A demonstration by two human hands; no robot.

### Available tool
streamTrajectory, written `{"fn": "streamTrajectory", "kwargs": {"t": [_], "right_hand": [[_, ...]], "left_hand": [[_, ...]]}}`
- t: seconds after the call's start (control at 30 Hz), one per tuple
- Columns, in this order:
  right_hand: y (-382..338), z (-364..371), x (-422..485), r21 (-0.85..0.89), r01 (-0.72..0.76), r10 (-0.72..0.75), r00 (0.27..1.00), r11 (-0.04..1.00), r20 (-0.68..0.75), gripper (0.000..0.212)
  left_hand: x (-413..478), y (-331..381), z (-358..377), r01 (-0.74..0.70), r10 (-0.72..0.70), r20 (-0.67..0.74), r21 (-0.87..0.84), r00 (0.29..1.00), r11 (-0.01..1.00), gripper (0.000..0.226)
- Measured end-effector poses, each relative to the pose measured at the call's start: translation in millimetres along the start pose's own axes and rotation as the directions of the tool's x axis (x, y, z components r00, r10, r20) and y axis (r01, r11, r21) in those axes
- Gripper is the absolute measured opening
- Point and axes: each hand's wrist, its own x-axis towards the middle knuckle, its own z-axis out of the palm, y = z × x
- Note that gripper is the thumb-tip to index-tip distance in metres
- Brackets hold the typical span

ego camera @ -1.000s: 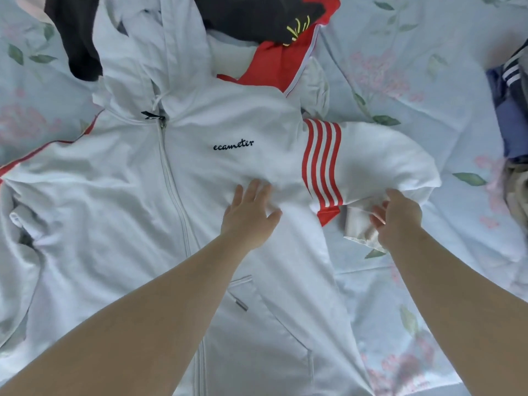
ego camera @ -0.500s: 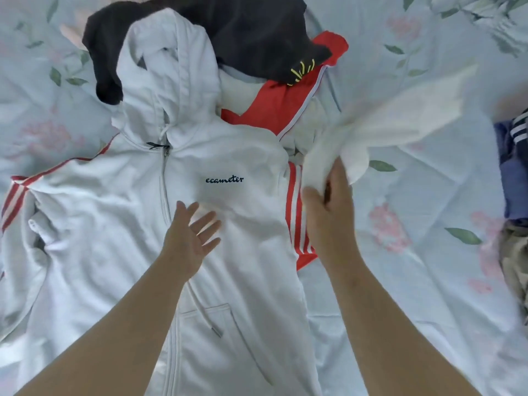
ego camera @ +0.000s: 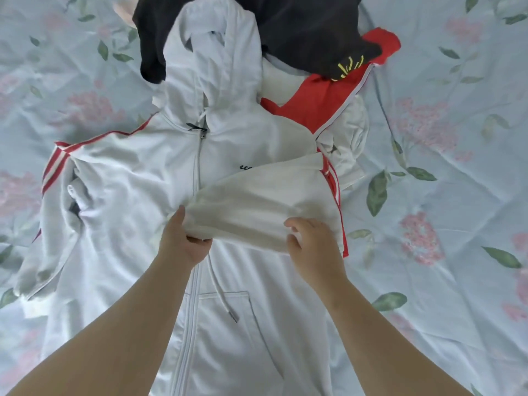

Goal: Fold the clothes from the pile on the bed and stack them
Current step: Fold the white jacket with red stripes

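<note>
Pinching the cuff end of the sleeve (ego camera: 257, 201) with the left hand (ego camera: 183, 241), thumb on top, fingers curled underneath; gripping the same sleeve's near edge with the right hand (ego camera: 311, 244), fingers bent over the fabric close to the red stripes (ego camera: 333, 190). Both closed on cloth, neither flat. Laid across the chest of the white hoodie (ego camera: 128, 172), from the right shoulder toward the middle, reaching the zip (ego camera: 197, 167) and hiding half of the printed word (ego camera: 245, 167). Spread front-up on the flowered bed sheet (ego camera: 457, 195), with the hood (ego camera: 211, 52) at the far end against the pile: a black garment (ego camera: 308, 30) and a red garment (ego camera: 320, 101). Bunched and unfolded at the left, the other sleeve (ego camera: 57, 178). Probably a soft, light, limp knit with no stiffness to keep a crease, so likely to slump or slide once released; best taken at cuffs, shoulder seams and hem, then smoothed flat with a palm. Worth minding the loose drawstring (ego camera: 220, 292) and the zip ridge under any fold. Against half a second ago: no longer flung up in the air at the right in the right hand alone, but brought down over the chest; left hand then open and flat on the chest, now closed on the cuff; lettering then fully readable, now partly covered.
</note>
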Motion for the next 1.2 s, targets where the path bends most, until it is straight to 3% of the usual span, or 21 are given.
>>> {"fn": "streamTrajectory", "kwargs": {"t": [0.07, 0.13, 0.23, 0.33, 0.43, 0.53, 0.7, 0.8, 0.83, 0.9, 0.97, 1.07, 1.13, 1.2], "right_hand": [[-5, 0, 2, 0.007, 0.004, -0.003, 0.996, 1.000, -0.088, 0.031], [-10, 4, 4, -0.017, 0.026, -0.028, 0.984, 1.000, -0.174, 0.028], [-22, 10, 12, -0.038, 0.037, -0.047, 0.942, 0.999, -0.332, 0.019], [-39, 11, 24, 0.035, -0.032, 0.044, 0.892, 0.999, -0.451, 0.020], [-50, 15, 40, 0.096, -0.136, 0.165, 0.885, 0.986, -0.436, 0.029], [-53, 17, 55, 0.005, -0.223, 0.212, 0.916, 0.975, -0.341, 0.046], [-53, 11, 77, -0.063, -0.281, 0.251, 0.922, 0.958, -0.296, 0.048], [-62, 18, 83, -0.040, -0.294, 0.253, 0.876, 0.955, -0.411, 0.038], [-68, 26, 81, -0.073, -0.299, 0.235, 0.858, 0.951, -0.457, 0.035], [-78, 49, 72, -0.279, -0.218, 0.051, 0.864, 0.935, -0.501, 0.033], [-86, 75, 62, -0.477, -0.114, -0.119, 0.894, 0.872, -0.431, 0.034], [-101, 105, 53, -0.538, -0.061, -0.111, 0.953, 0.841, -0.280, 0.044], [-117, 120, 51, -0.550, -0.007, -0.091, 0.984, 0.835, -0.152, 0.048], [-134, 139, 50, -0.564, 0.083, -0.072, 0.997, 0.822, 0.042, 0.054]], "left_hand": [[1, 5, 4, -0.032, 0.032, 0.006, 0.019, 0.999, 0.999, 0.008], [-2, 20, 3, -0.069, 0.069, 0.062, -0.001, 0.996, 0.998, 0.012], [-7, 60, -7, -0.109, 0.134, 0.149, -0.166, 0.980, 0.980, 0.017], [4, 102, -24, -0.166, 0.210, 0.166, -0.244, 0.963, 0.955, 0.018], [30, 117, -42, -0.168, 0.167, 0.057, 0.015, 0.984, 0.986, 0.015], [51, 110, -56, -0.038, 0.045, -0.034, 0.185, 0.998, 0.982, 0.022], [72, 112, -57, 0.091, -0.077, -0.079, 0.198, 0.994, 0.976, 0.031], [81, 119, -59, 0.062, -0.049, -0.095, 0.143, 0.994, 0.988, 0.030], [85, 122, -61, 0.047, -0.035, -0.101, 0.121, 0.994, 0.992, 0.028], [89, 130, -66, 0.029, -0.018, -0.112, 0.098, 0.994, 0.995, 0.022], [94, 142, -73, -0.015, 0.020, -0.090, 0.065, 0.996, 0.998, 0.015], [98, 161, -89, -0.163, 0.162, 0.083, -0.002, 0.983, 0.987, 0.017], [100, 169, -102, -0.207, 0.202, 0.059, 0.118, 0.978, 0.971, 0.020], [105, 174, -117, -0.202, 0.238, -0.063, 0.348, 0.969, 0.916, 0.016]]}}
